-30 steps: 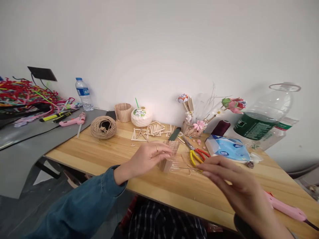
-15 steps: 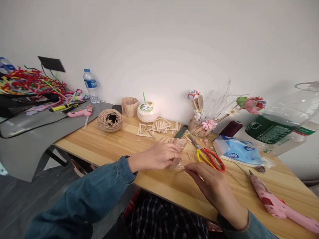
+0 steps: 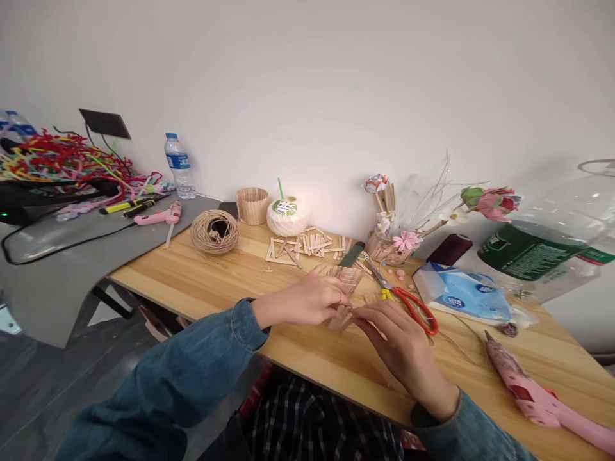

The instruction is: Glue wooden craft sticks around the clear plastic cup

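My left hand (image 3: 307, 298) is closed around a small cup-like piece (image 3: 346, 279) covered with wooden sticks, which lies on its side on the wooden table. My right hand (image 3: 401, 336) has its fingertips pinched on a thin wooden stick (image 3: 346, 319) at the near end of that piece, close to my left fingertips. Loose wooden sticks (image 3: 314, 243) lie in a pile behind my left hand. Scissors (image 3: 413, 307) with red and yellow handles rest just beyond my right hand.
A twine ball (image 3: 214, 232), a stick-covered cup (image 3: 252, 206) and a white round container (image 3: 287, 218) stand at the back left. Rightward are a flower arrangement (image 3: 388, 246), a blue tissue pack (image 3: 461, 293) and a pink glue gun (image 3: 533, 400). Another pink glue gun (image 3: 158, 218) lies left.
My right hand has moved left and slightly up, bringing its stick against the stick-covered piece beside my left fingers. The view has shifted slightly.
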`<act>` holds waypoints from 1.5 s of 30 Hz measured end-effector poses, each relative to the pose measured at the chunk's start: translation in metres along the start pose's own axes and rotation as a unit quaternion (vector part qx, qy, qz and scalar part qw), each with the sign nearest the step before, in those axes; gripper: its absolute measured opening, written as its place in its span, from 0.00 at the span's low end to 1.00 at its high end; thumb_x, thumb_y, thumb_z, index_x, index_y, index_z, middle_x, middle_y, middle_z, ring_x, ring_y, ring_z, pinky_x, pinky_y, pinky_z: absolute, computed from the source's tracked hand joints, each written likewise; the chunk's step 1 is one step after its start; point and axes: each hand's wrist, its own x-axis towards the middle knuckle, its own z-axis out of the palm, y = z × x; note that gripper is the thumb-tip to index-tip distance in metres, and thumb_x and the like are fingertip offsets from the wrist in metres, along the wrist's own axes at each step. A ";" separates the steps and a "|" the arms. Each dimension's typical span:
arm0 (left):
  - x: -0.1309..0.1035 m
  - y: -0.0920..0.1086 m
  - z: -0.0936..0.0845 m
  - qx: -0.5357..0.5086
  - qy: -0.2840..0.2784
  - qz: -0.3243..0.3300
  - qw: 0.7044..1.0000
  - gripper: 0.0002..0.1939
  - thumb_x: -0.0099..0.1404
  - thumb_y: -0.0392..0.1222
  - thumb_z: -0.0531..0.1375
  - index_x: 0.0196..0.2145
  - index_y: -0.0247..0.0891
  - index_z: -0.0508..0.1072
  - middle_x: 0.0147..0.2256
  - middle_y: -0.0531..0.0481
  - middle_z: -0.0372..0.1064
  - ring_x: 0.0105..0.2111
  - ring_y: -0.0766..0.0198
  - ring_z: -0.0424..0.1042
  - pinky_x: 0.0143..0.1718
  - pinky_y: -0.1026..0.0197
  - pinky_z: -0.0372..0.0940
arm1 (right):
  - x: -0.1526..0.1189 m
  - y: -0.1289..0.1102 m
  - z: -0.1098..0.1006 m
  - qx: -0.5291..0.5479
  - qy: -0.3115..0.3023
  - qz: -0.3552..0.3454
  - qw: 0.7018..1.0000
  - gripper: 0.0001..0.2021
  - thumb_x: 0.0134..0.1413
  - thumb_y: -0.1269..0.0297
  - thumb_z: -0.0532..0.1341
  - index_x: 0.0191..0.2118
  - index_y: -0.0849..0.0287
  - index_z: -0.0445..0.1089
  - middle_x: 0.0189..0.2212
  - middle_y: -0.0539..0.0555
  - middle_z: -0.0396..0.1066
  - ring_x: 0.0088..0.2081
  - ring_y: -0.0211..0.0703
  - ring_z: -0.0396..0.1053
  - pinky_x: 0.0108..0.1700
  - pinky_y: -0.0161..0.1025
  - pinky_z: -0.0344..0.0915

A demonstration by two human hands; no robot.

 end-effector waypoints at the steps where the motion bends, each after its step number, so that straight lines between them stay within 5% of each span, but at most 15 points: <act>1: 0.000 -0.001 0.000 -0.003 0.000 0.004 1.000 0.09 0.63 0.33 0.56 0.39 0.37 0.74 0.39 0.48 0.74 0.46 0.60 0.68 0.50 0.57 0.54 | 0.000 0.001 0.000 0.006 0.002 0.006 1.000 0.07 0.56 0.74 0.58 0.40 0.58 0.66 0.32 0.52 0.70 0.33 0.38 0.67 0.35 0.36 0.66; 9: 0.001 -0.004 -0.001 -0.017 -0.007 0.008 1.000 0.08 0.63 0.34 0.57 0.39 0.39 0.74 0.41 0.49 0.73 0.48 0.61 0.67 0.51 0.56 0.51 | 0.003 0.003 -0.004 0.026 -0.010 0.037 0.999 0.04 0.56 0.72 0.58 0.37 0.57 0.67 0.30 0.51 0.71 0.32 0.38 0.68 0.34 0.36 0.67; 19: 0.004 -0.007 0.002 -0.044 -0.009 -0.007 0.999 0.07 0.62 0.33 0.58 0.37 0.40 0.75 0.42 0.49 0.72 0.49 0.61 0.67 0.51 0.57 0.53 | 0.006 0.002 0.004 -0.057 0.030 -0.018 0.998 0.04 0.55 0.73 0.60 0.36 0.60 0.66 0.29 0.52 0.70 0.32 0.39 0.65 0.34 0.37 0.64; 25: 0.005 -0.008 0.002 -0.028 -0.005 0.002 1.000 0.05 0.62 0.35 0.59 0.32 0.37 0.75 0.39 0.49 0.72 0.45 0.61 0.68 0.57 0.51 0.46 | 0.006 0.007 0.006 -0.065 0.028 -0.041 0.997 0.06 0.54 0.73 0.60 0.39 0.60 0.66 0.31 0.53 0.70 0.33 0.41 0.64 0.35 0.39 0.64; 31: 0.006 -0.013 0.006 -0.053 0.000 -0.002 0.999 0.05 0.61 0.36 0.61 0.36 0.37 0.75 0.37 0.49 0.72 0.45 0.61 0.68 0.56 0.52 0.49 | 0.005 0.009 0.009 -0.064 0.032 -0.039 0.997 0.05 0.56 0.72 0.58 0.40 0.59 0.66 0.31 0.53 0.70 0.33 0.41 0.64 0.34 0.39 0.64; 39: 0.009 -0.012 0.007 -0.062 0.010 0.011 0.998 0.07 0.61 0.31 0.58 0.27 0.34 0.74 0.32 0.49 0.72 0.38 0.63 0.69 0.49 0.57 0.57 | 0.004 0.010 0.008 -0.067 0.012 -0.043 0.997 0.05 0.57 0.72 0.58 0.40 0.61 0.65 0.32 0.54 0.69 0.34 0.41 0.62 0.35 0.39 0.63; 45: 0.012 -0.006 0.013 -0.071 0.025 -0.020 0.997 0.08 0.52 0.40 0.68 0.27 0.33 0.74 0.33 0.47 0.72 0.39 0.59 0.70 0.45 0.58 0.61 | 0.006 0.009 0.007 -0.070 -0.004 -0.044 0.997 0.04 0.57 0.73 0.58 0.39 0.62 0.64 0.32 0.55 0.68 0.34 0.42 0.61 0.35 0.40 0.62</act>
